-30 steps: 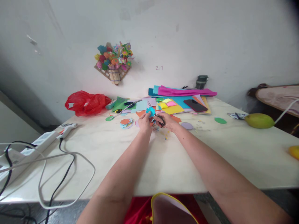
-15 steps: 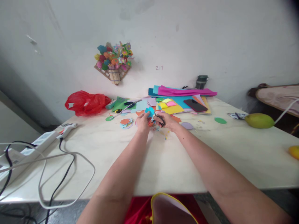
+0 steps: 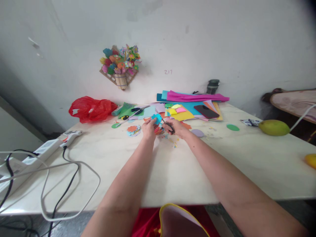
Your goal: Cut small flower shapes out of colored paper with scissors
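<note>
Between the fingers of my left hand (image 3: pixel 149 127) is a blue paper flower (image 3: pixel 156 118) with a scalloped edge. My right hand (image 3: pixel 174 126) is closed round the dark handles of a pair of scissors (image 3: pixel 170 127). The blades point up and left, close to the flower's right edge; whether they touch it I cannot tell. Orange and red paper pieces (image 3: pixel 159 131) lie partly hidden beneath my hands. Tiny paper scraps (image 3: pixel 175 142) are scattered on the table just in front. Left of my hands rests a stack of cut paper flowers (image 3: pixel 133 129).
Coloured paper sheets (image 3: pixel 184 116), a phone (image 3: pixel 206 111) and second scissors (image 3: pixel 138 110) lie toward the wall. A red plastic bag (image 3: pixel 91 109) sits back left. Cables (image 3: pixel 74 162) and a power strip (image 3: pixel 44 149) occupy the left; a green mango-like fruit (image 3: pixel 274 127) lies right.
My left hand has shifted slightly left with the blue flower, away from the scissors. The scissors' blades show more fully now; my right hand has barely moved.
</note>
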`<state>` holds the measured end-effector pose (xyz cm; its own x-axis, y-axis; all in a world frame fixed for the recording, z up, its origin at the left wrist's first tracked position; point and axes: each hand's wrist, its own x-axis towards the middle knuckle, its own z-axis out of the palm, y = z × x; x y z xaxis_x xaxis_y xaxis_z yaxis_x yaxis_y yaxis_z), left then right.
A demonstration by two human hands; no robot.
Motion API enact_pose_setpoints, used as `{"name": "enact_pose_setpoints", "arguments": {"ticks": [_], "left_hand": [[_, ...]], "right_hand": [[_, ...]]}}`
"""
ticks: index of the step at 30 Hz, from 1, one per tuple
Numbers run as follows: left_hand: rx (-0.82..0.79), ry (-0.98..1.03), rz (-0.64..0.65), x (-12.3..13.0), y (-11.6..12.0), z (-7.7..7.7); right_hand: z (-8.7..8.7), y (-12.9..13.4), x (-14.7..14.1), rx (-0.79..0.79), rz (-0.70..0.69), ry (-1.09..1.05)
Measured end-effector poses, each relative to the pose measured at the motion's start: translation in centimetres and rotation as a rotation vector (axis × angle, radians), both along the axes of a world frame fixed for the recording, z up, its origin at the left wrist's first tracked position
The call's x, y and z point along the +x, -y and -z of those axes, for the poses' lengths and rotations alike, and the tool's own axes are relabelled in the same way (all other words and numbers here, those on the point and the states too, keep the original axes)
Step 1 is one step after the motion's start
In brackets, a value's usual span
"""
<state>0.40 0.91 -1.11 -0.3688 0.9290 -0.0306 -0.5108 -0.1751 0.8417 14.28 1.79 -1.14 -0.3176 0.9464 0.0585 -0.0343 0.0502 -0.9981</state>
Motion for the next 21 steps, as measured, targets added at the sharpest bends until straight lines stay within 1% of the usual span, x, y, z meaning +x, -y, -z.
{"name": "enact_pose_setpoints", "arguments": {"ticks": [5, 12, 17, 21], "left_hand": [[0.032, -0.001, 0.014, -0.3, -0.01, 0.04], [0.038, -0.055, 0.03, -0.61, -0.09, 0.11], [0.075, -0.071, 0.027, -0.6, -0.09, 0.18], [0.092, -0.065, 0.063, -0.54, 0.13, 0.03]], "right_hand": [[-0.31, 0.22, -0.03, -0.016, 0.013, 0.031], [-0.38, 0.32, 0.08, 0.005, -0.008, 0.041], [-0.23, 0.23, 0.24, -0.046, -0.04, 0.021], [-0.38, 0.41, 0.39, -0.055, -0.058, 0.001]]}}
